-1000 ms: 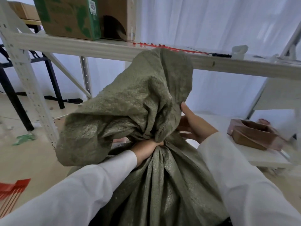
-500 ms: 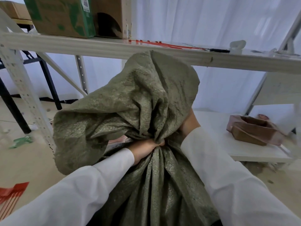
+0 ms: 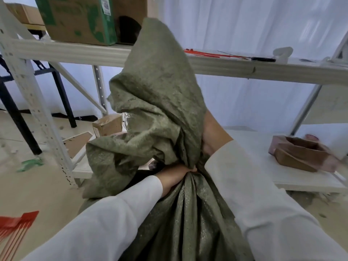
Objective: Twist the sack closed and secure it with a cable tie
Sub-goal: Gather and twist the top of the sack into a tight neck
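An olive-green woven sack (image 3: pixel 188 219) stands in front of me, its neck gathered into pleats. My left hand (image 3: pixel 174 178) is clenched around that neck from the left. Above the grip, the loose top of the sack (image 3: pixel 158 102) rises tall and narrow. My right hand (image 3: pixel 212 136) presses into the loose top from the right, its fingers hidden in the folds. Red cable ties (image 3: pixel 209 53) lie on the upper shelf beyond the sack. More red cable ties (image 3: pixel 17 228) lie on the floor at the lower left.
A white metal rack (image 3: pixel 244 66) crosses behind the sack, with cardboard boxes (image 3: pixel 79 17) on its upper shelf. A brown cardboard tray (image 3: pixel 301 153) rests on the low shelf at right. A small box (image 3: pixel 108 125) and a black table leg (image 3: pixel 17 119) stand left.
The loose top of the sack has been drawn up from a wide bulge into a taller, narrower bundle. My right hand went from beside the sack into its folds. My left hand kept its grip.
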The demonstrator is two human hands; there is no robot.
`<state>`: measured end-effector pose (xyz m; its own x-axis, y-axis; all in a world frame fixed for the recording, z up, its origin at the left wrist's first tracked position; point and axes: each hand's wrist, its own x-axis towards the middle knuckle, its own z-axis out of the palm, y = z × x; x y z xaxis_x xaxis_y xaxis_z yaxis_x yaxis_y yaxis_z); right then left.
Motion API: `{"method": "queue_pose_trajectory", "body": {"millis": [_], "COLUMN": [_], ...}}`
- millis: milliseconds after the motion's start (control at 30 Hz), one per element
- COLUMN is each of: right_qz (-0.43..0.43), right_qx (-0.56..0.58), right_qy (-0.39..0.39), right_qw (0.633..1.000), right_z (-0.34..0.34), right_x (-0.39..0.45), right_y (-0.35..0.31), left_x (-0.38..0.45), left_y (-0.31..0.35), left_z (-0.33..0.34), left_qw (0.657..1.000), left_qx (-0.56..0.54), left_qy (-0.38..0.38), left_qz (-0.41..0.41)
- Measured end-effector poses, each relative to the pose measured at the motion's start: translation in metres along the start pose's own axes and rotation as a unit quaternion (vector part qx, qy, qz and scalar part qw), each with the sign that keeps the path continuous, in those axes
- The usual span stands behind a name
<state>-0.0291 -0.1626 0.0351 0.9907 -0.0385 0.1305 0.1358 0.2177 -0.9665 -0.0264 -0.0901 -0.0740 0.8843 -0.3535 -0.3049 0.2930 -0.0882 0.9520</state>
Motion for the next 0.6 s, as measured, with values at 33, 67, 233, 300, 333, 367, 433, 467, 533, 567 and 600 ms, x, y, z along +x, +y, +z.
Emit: {"method": "queue_pose_trajectory", "body": {"millis": [33, 67, 233, 300, 333, 367, 433, 467, 533, 567, 600], "right_qz": [-0.008, -0.005, 0.153, 0.169, 0.14, 0.093, -0.011, -0.053, -0.121, -0.139, -0.163], "right_qx": [-0.046, -0.105, -0.307, -0.408, -0.426, -0.421, -0.353, -0.309, -0.257, -0.247, -0.244], "right_qy": [-0.007, 0.008, 0.047, 0.008, 0.003, 0.001, 0.015, 0.026, 0.024, 0.019, 0.007], "right_qw": [0.999, 0.994, 0.938, 0.897, 0.894, 0.902, 0.936, 0.949, 0.959, 0.959, 0.956], "right_z": [-0.002, -0.009, -0.057, -0.061, -0.056, -0.054, -0.047, -0.043, -0.035, -0.029, -0.023], "right_x": [0.001, 0.004, 0.006, 0.002, -0.001, -0.001, 0.0, 0.001, 0.005, 0.005, 0.006], "right_y": [0.0, 0.002, 0.018, 0.025, 0.024, 0.024, 0.02, 0.019, 0.018, 0.017, 0.018], "left_x": [0.0, 0.003, 0.004, 0.007, 0.009, 0.007, 0.007, 0.006, 0.001, -0.004, -0.006], "left_y": [0.001, 0.0, -0.003, -0.005, -0.006, -0.005, -0.006, -0.007, -0.004, 0.001, 0.003], "left_z": [-0.001, -0.003, -0.007, -0.007, -0.006, -0.005, -0.004, -0.002, -0.001, 0.0, 0.001], "left_qw": [1.0, 0.999, 0.996, 0.997, 0.998, 0.999, 0.999, 0.998, 0.995, 0.994, 0.993], "left_qx": [-0.015, -0.044, -0.085, -0.068, -0.058, -0.035, 0.025, 0.054, 0.075, 0.08, 0.085], "left_qy": [-0.009, -0.009, -0.013, -0.014, -0.015, -0.014, -0.01, -0.009, -0.024, -0.033, -0.039], "left_qz": [-0.008, -0.013, -0.024, -0.014, -0.003, 0.006, 0.022, 0.035, 0.063, 0.067, 0.072]}}
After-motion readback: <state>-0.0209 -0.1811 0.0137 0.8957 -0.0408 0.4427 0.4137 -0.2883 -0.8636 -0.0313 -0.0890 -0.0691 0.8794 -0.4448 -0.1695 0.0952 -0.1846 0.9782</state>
